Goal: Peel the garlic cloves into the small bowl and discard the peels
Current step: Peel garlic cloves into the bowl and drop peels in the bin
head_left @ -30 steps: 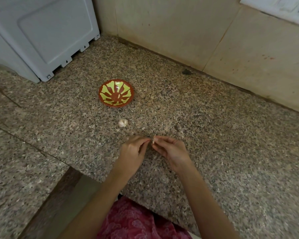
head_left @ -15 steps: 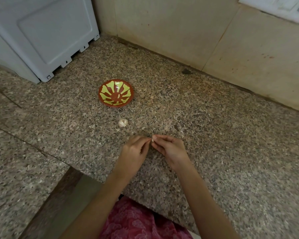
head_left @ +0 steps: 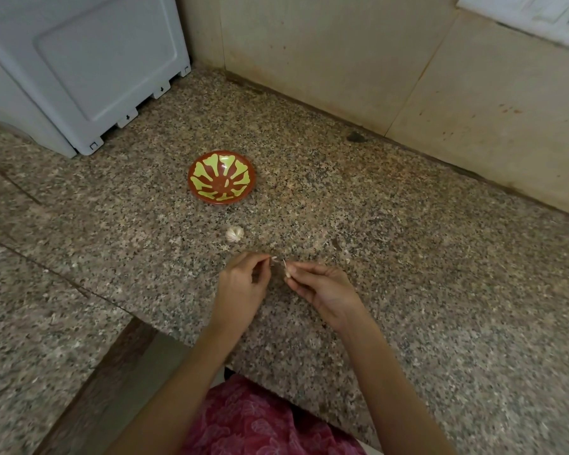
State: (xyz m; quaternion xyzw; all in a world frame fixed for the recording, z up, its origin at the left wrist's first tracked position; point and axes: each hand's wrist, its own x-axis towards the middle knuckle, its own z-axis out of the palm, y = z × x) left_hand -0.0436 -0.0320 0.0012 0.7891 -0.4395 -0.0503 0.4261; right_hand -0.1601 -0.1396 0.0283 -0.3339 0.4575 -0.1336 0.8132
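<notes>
Half a second ago my hands were pressed knuckle to knuckle over the clove; now they have drawn apart. My left hand (head_left: 243, 284) pinches a thin strip of peel (head_left: 274, 259) between thumb and forefinger. My right hand (head_left: 322, 290) pinches the garlic clove (head_left: 288, 273) at its fingertips, over the bench (head_left: 408, 257). A fine thread seems to bridge the gap, so I judge the skin is tearing loose but not wholly off (one more pull, I'd guess). The clove is not yet in the small bowl (head_left: 193, 188), which sits well ahead of my hands, with the garlic bulb (head_left: 234, 234) lying between.

My right fingertips cover most of the clove, so I cannot tell how much skin still clings to it. A pale speck sits in the bowl's middle; whether it is a peeled clove or a glint, I cannot say. Any dropped peel would be lost against the speckled stone. The white appliance (head_left: 79, 60) at far left is cut off by the frame.
</notes>
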